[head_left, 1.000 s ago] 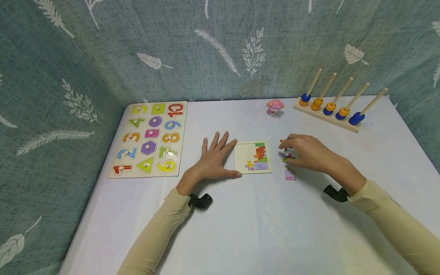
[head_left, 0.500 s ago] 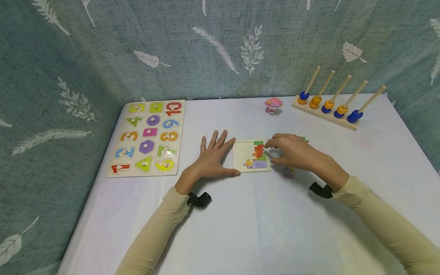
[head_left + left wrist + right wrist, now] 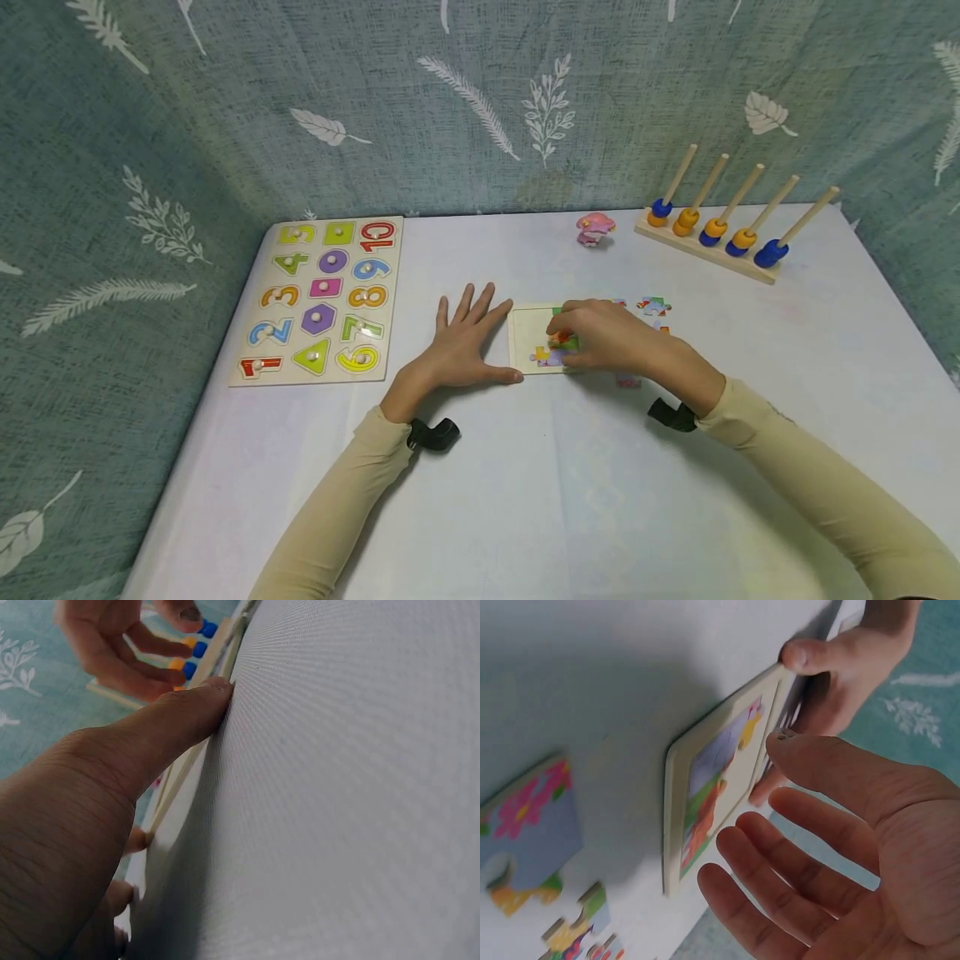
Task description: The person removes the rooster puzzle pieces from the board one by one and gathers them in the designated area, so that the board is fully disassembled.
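Observation:
A small square jigsaw tray [image 3: 523, 325] lies flat on the table, with joined pieces [image 3: 705, 802] along its bottom and right sides. My left hand [image 3: 461, 354] is spread at its left side, thumb tip and index finger at the left corners. In the left wrist view the thumb [image 3: 165, 727] rests along the tray edge. My right hand [image 3: 611, 335] is over the tray's right part, hiding some of it. The right wrist view shows its fingers [image 3: 769, 874] loosely bent and apart from the thumb, with nothing seen between them.
Loose jigsaw pieces lie right of the tray, among them a blue-green piece [image 3: 655, 306] and a flowered piece [image 3: 536, 814]. A number-and-shape peg board [image 3: 352, 308] lies at left. A pink figurine [image 3: 595, 228] and a bead stacker [image 3: 705, 246] stand at the back.
My right hand has moved left from the loose pieces onto the tray's right part, uncovering loose pieces behind it. My left hand stays at the tray's left side.

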Motion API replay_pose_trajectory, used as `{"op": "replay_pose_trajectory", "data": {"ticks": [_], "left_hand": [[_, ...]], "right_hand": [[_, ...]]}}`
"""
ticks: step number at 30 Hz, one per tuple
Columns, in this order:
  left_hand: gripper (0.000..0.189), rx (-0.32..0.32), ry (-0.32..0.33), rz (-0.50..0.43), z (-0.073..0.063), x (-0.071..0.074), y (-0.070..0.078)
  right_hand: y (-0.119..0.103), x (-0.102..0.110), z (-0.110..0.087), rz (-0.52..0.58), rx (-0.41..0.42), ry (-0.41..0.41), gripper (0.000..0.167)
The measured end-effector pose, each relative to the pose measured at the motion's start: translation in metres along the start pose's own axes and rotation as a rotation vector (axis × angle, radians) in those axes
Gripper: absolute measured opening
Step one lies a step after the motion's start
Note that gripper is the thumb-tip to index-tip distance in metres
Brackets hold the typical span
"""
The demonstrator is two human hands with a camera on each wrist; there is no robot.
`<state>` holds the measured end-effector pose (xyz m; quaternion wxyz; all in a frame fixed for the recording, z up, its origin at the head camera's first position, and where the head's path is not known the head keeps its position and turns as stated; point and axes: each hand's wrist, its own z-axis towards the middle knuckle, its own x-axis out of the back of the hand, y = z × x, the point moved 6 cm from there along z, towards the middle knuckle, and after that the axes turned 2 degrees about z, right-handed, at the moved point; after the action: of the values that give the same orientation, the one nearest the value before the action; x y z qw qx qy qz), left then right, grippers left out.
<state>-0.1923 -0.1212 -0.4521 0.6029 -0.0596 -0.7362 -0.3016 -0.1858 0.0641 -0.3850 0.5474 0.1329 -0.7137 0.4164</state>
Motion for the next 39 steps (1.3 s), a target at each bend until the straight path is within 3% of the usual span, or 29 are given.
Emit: {"op": "replay_pose_trajectory", "data": {"ticks": [13,39], "left_hand": [[0.113,-0.008,0.009,0.013,0.0,0.001,0.0],[0.113,-0.006,0.009,0.02,0.0,0.0,-0.002]], "right_hand": [[-0.014,-0.015,0.012,-0.048,0.09,-0.014,0.028],[-0.019,-0.026,0.018,-0.063,0.111,0.01,0.018]]}}
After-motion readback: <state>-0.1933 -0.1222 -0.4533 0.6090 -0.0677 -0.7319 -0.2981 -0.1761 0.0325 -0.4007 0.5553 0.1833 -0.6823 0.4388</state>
